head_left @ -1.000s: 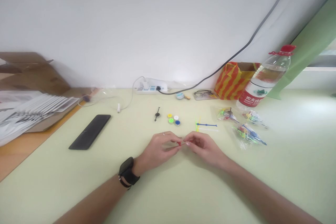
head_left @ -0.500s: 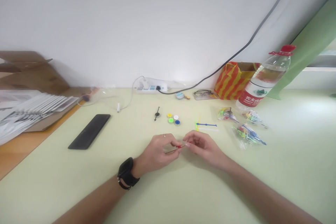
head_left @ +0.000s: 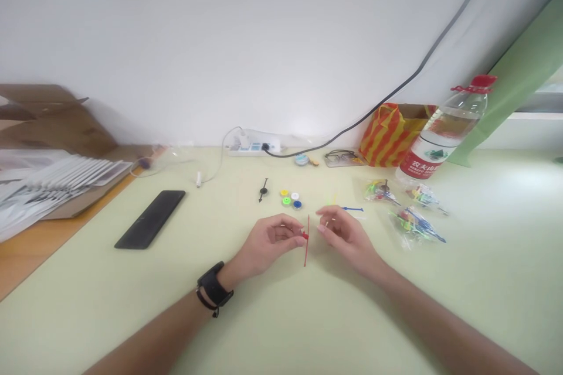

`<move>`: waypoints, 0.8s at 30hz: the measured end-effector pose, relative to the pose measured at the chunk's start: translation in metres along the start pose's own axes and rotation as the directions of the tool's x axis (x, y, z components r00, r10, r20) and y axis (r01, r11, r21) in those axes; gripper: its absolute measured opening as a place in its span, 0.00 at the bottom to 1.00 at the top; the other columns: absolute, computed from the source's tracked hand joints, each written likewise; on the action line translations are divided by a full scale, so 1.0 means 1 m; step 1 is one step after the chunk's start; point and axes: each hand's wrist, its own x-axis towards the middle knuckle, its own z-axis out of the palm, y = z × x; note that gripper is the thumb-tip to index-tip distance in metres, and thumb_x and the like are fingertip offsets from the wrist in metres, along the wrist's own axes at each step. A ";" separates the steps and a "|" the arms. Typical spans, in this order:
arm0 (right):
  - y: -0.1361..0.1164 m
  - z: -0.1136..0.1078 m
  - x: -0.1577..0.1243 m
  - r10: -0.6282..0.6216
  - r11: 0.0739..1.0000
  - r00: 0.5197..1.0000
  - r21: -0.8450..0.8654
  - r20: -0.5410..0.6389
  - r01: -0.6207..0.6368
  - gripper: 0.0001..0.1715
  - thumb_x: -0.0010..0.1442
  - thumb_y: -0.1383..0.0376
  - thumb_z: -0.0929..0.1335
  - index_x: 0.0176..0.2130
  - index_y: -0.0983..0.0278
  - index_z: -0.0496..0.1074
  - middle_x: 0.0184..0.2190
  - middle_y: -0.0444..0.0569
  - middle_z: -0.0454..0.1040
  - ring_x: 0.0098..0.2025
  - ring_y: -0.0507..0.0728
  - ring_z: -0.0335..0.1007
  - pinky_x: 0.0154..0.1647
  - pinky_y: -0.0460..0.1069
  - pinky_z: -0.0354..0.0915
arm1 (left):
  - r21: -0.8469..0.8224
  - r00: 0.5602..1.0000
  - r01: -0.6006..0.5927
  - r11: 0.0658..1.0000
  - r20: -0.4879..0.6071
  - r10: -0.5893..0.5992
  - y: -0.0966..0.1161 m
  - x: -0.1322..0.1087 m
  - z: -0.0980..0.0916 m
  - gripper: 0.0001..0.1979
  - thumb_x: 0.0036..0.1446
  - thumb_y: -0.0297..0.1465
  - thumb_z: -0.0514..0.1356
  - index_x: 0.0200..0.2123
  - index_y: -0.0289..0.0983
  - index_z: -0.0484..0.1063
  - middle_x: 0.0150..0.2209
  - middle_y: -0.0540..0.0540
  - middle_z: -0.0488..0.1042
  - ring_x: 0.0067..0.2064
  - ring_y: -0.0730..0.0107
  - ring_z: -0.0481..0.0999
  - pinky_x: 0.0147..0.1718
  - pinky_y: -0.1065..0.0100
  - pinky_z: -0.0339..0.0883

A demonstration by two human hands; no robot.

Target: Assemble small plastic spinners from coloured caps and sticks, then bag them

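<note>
My left hand (head_left: 273, 244) pinches a red spinner arrow (head_left: 307, 252) by the small knob at its middle, between thumb and forefinger. The thin arrow stands nearly upright in my view, just beyond the fingertips. To its right, my right hand (head_left: 345, 240) hovers apart from it, thumb and forefinger spread. Past the hands lie a black spinner arrow (head_left: 263, 191) with a round centre and small round pieces in yellow (head_left: 284, 193), white (head_left: 295, 196), green (head_left: 286, 201) and blue (head_left: 298, 205). A blue arrow (head_left: 353, 208) is partly hidden behind my right hand.
Clear bags of coloured parts (head_left: 416, 227) lie right, before a water bottle (head_left: 433, 135) and a striped bag (head_left: 382, 137). A black phone-like slab (head_left: 150, 220) rests left. A power strip (head_left: 253, 147), glasses (head_left: 341, 156) and cardboard box (head_left: 65, 117) are along the back.
The red arrow has turned from lying along my left fingers to nearly upright. My right hand has let go of it and moved slightly right, its fingers opening.
</note>
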 end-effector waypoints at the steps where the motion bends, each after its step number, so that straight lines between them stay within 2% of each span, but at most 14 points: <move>1: 0.001 0.000 -0.001 -0.036 0.998 0.999 -0.046 -0.006 0.035 0.18 0.68 0.52 0.67 0.53 0.57 0.69 0.35 0.46 0.70 0.32 0.54 0.66 0.34 0.51 0.65 | -0.020 1.000 0.019 1.000 -0.008 -0.019 0.000 0.001 -0.001 0.14 0.56 0.36 0.71 0.42 0.35 0.77 0.40 0.42 0.82 0.43 0.62 0.82 0.47 0.61 0.76; 3: 0.002 0.000 -0.004 -0.107 0.989 0.994 -0.105 -0.012 0.105 0.21 0.70 0.54 0.65 0.59 0.56 0.66 0.36 0.46 0.69 0.33 0.55 0.66 0.36 0.52 0.66 | -0.047 0.999 0.036 0.998 -0.015 -0.037 0.000 0.002 -0.002 0.14 0.56 0.37 0.71 0.41 0.34 0.77 0.40 0.41 0.82 0.42 0.62 0.82 0.46 0.61 0.77; 6: 0.004 0.003 -0.009 -0.172 0.978 0.985 -0.125 -0.014 0.169 0.39 0.71 0.56 0.64 0.72 0.48 0.43 0.44 0.47 0.68 0.33 0.55 0.66 0.38 0.52 0.67 | -0.073 0.999 0.037 0.997 -0.023 -0.039 0.001 0.002 -0.002 0.14 0.56 0.37 0.71 0.40 0.34 0.77 0.37 0.42 0.82 0.40 0.64 0.82 0.45 0.61 0.77; 8: 0.005 0.005 -0.011 -0.169 0.979 0.986 -0.118 0.001 0.168 0.47 0.71 0.56 0.65 0.73 0.44 0.31 0.49 0.48 0.67 0.33 0.54 0.66 0.38 0.53 0.68 | -0.084 0.999 0.036 0.996 -0.029 -0.039 0.001 0.002 -0.002 0.13 0.56 0.36 0.71 0.40 0.34 0.77 0.35 0.44 0.82 0.39 0.64 0.82 0.45 0.62 0.77; 11: 0.006 0.009 -0.012 -0.156 0.984 0.988 -0.092 -0.013 0.154 0.52 0.70 0.57 0.65 0.72 0.42 0.22 0.51 0.49 0.64 0.33 0.53 0.66 0.36 0.52 0.68 | -0.085 0.998 0.044 0.995 -0.040 -0.048 0.002 0.002 -0.002 0.13 0.56 0.35 0.72 0.39 0.34 0.77 0.34 0.44 0.81 0.38 0.64 0.82 0.44 0.62 0.78; 15: 0.007 0.013 -0.011 -0.130 0.989 0.990 -0.072 -0.047 0.126 0.53 0.70 0.56 0.65 0.72 0.44 0.21 0.47 0.47 0.64 0.30 0.52 0.63 0.32 0.50 0.65 | -0.052 0.997 0.041 0.998 -0.064 -0.044 0.004 0.002 -0.002 0.13 0.55 0.36 0.72 0.37 0.33 0.77 0.34 0.43 0.82 0.38 0.63 0.82 0.43 0.62 0.78; 17: 0.005 0.012 -0.010 -0.114 0.992 0.992 -0.058 -0.052 0.110 0.47 0.69 0.56 0.65 0.72 0.45 0.32 0.47 0.47 0.64 0.30 0.52 0.63 0.31 0.49 0.64 | -0.043 0.997 0.034 0.998 -0.070 -0.037 0.004 0.002 -0.002 0.13 0.54 0.36 0.72 0.37 0.33 0.78 0.35 0.42 0.82 0.38 0.63 0.83 0.43 0.62 0.78; 18: 0.004 0.011 -0.010 -0.100 0.994 0.994 -0.055 -0.032 0.098 0.39 0.69 0.55 0.65 0.71 0.47 0.44 0.46 0.47 0.65 0.31 0.52 0.63 0.32 0.49 0.64 | -0.044 0.997 0.032 0.999 -0.069 -0.035 0.003 0.002 -0.002 0.13 0.54 0.36 0.73 0.37 0.33 0.78 0.36 0.42 0.82 0.39 0.63 0.83 0.43 0.62 0.78; 19: 0.003 0.009 -0.010 -0.082 0.995 0.997 -0.055 0.005 0.082 0.27 0.69 0.53 0.65 0.64 0.51 0.59 0.42 0.46 0.66 0.31 0.53 0.62 0.31 0.49 0.63 | -0.046 0.997 0.030 0.999 -0.066 -0.033 0.003 0.002 -0.002 0.13 0.54 0.36 0.73 0.37 0.34 0.78 0.37 0.42 0.83 0.39 0.63 0.83 0.43 0.62 0.78; 20: 0.002 0.007 -0.009 -0.061 0.997 0.997 -0.053 0.047 0.063 0.16 0.70 0.52 0.64 0.52 0.56 0.70 0.37 0.46 0.66 0.29 0.53 0.61 0.31 0.50 0.61 | -0.048 0.997 0.028 0.998 -0.065 -0.031 0.003 0.002 -0.003 0.13 0.54 0.36 0.72 0.37 0.34 0.78 0.37 0.42 0.83 0.39 0.63 0.83 0.44 0.62 0.78; 21: 0.001 0.005 -0.009 -0.039 0.998 0.996 -0.048 0.086 0.043 0.20 0.71 0.50 0.62 0.36 0.59 0.73 0.30 0.45 0.64 0.27 0.54 0.59 0.30 0.50 0.59 | -0.049 0.997 0.026 0.998 -0.065 -0.030 0.003 0.002 -0.003 0.13 0.54 0.36 0.72 0.37 0.34 0.78 0.37 0.42 0.83 0.39 0.63 0.83 0.44 0.63 0.78; 22: 0.000 0.002 -0.008 -0.023 0.999 0.993 -0.038 0.116 0.028 0.30 0.72 0.48 0.59 0.25 0.61 0.67 0.25 0.44 0.61 0.26 0.54 0.56 0.29 0.51 0.57 | -0.049 0.997 0.025 0.998 -0.067 -0.028 0.003 0.002 -0.003 0.13 0.55 0.36 0.72 0.37 0.34 0.78 0.37 0.42 0.83 0.40 0.63 0.83 0.44 0.63 0.78; 23: -0.001 0.000 -0.007 -0.019 0.999 0.991 -0.023 0.129 0.023 0.35 0.72 0.47 0.57 0.19 0.61 0.59 0.21 0.44 0.57 0.25 0.54 0.54 0.29 0.52 0.55 | -0.048 0.997 0.024 0.999 -0.070 -0.027 0.003 0.002 -0.003 0.13 0.55 0.36 0.72 0.37 0.34 0.78 0.37 0.42 0.83 0.40 0.63 0.83 0.45 0.63 0.77; 24: -0.001 -0.002 -0.006 -0.024 1.000 0.992 -0.006 0.122 0.025 0.37 0.73 0.46 0.56 0.17 0.61 0.55 0.20 0.44 0.54 0.24 0.54 0.52 0.28 0.52 0.53 | -0.048 0.997 0.023 0.999 -0.072 -0.027 0.003 0.002 -0.003 0.13 0.55 0.36 0.72 0.37 0.34 0.77 0.37 0.41 0.84 0.40 0.63 0.83 0.45 0.63 0.77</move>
